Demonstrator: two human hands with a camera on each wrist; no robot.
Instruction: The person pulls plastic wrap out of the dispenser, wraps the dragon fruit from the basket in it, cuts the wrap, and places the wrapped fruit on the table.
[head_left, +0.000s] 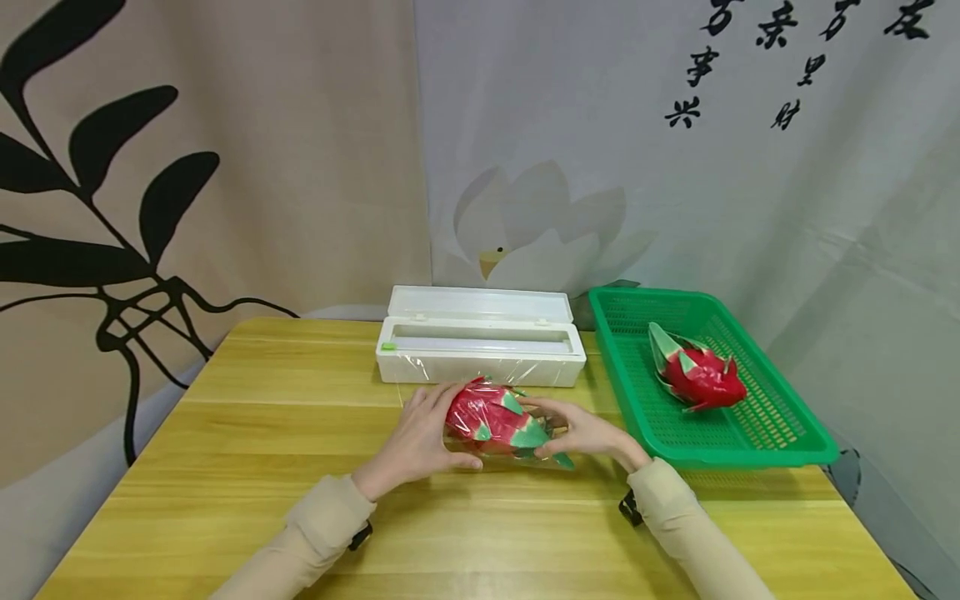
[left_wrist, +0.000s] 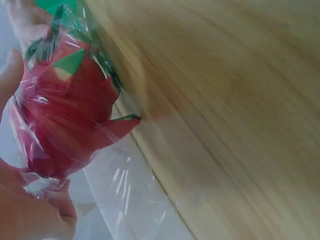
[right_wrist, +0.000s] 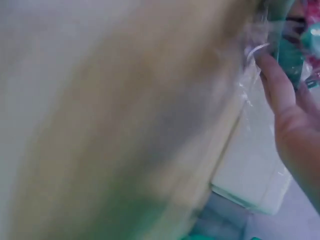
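Note:
A red dragon fruit [head_left: 487, 419] with green scales lies over the wooden table, covered in shiny clear cling film [left_wrist: 122, 187]. My left hand [head_left: 420, 435] grips its rounded end, thumb at the near side and fingers over the back. At the green, leafy end, my right hand [head_left: 585, 429] holds fruit and film between thumb and fingers. The left wrist view shows the film stretched and creased over the dragon fruit [left_wrist: 70, 107]. Close behind is a white cling film dispenser [head_left: 480, 367], its lid raised, with film hanging over its front.
To the right stands a green plastic basket [head_left: 757, 457] with another dragon fruit [head_left: 705, 377] inside, which has no film visible on it. The wooden table [head_left: 225, 442] extends left and toward me. Behind it hangs a printed cloth [head_left: 337, 167].

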